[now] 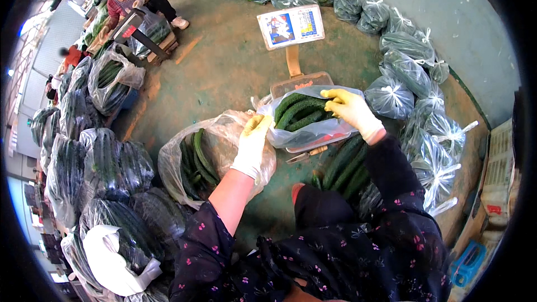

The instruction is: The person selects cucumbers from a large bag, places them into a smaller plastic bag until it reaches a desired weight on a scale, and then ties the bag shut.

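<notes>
Green concrete floor; one scale point(291, 26); both gloved hands, left hand point(253, 144), right hand point(351, 109), pinching one cucumber bag point(305, 120)

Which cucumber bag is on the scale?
The open clear bag on the scale tray, held at its mouth by both gloved hands, left and right. The others sit on the floor.

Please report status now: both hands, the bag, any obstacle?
Left hand and right hand, gloved, grip the rim of the clear bag of cucumbers. Bag sits on the scale tray. Nothing blocking.
</notes>
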